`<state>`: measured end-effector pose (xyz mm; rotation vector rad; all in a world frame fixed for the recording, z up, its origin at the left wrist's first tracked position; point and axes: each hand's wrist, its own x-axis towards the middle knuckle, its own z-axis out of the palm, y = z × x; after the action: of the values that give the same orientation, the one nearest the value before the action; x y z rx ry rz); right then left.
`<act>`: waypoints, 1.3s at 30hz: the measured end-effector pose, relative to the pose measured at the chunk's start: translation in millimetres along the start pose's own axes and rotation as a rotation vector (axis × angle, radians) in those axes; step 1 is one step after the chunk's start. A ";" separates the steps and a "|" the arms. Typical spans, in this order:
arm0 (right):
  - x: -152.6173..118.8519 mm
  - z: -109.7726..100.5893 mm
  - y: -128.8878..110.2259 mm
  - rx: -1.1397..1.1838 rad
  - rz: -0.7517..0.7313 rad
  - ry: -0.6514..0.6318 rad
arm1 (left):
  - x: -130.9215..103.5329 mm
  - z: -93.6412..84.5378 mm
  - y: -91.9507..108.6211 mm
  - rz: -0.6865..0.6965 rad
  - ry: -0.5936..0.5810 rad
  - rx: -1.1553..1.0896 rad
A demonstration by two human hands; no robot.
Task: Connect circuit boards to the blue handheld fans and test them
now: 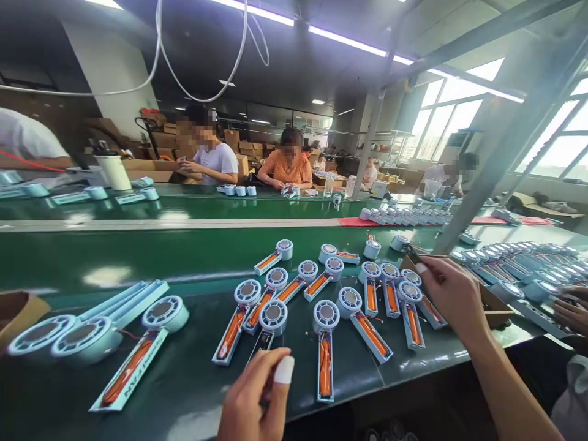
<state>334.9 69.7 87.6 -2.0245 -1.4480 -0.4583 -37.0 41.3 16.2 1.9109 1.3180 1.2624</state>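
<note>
Head view: your right hand (450, 291) hangs over carton (498, 317), thumb and finger pinching small dark piece (414, 253) by carton's far left corner. Your left hand (257, 395), well left of carton, fingers curled, gap narrow, right at dark-strip fan (274, 315); whether they grip it, can't tell. Orange-filled fans (325, 361) spread left of carton, more fans (509, 263) packed right. Co-worker in orange top (287, 168) sits beyond carton, leftward.

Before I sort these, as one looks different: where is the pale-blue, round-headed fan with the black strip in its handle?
In the head view, the fan lies just left of centre on the dark tabletop, immediately beyond the left hand.
</note>
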 end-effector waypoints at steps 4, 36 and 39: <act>-97.8 7.6 -102.0 0.412 -0.557 0.020 | -8.3 40.6 30.7 -0.256 0.002 -0.371; -140.6 50.4 -138.3 0.706 -0.469 -0.448 | 1.0 40.2 -3.2 -0.620 -0.261 -0.581; -141.8 48.2 -137.5 0.674 -0.463 -0.453 | 3.2 37.0 -0.6 -0.633 -0.266 -0.599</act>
<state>154.1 28.4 4.2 -1.2877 -2.0097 0.3161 -4.1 48.2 0.4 1.0767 1.1063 0.8942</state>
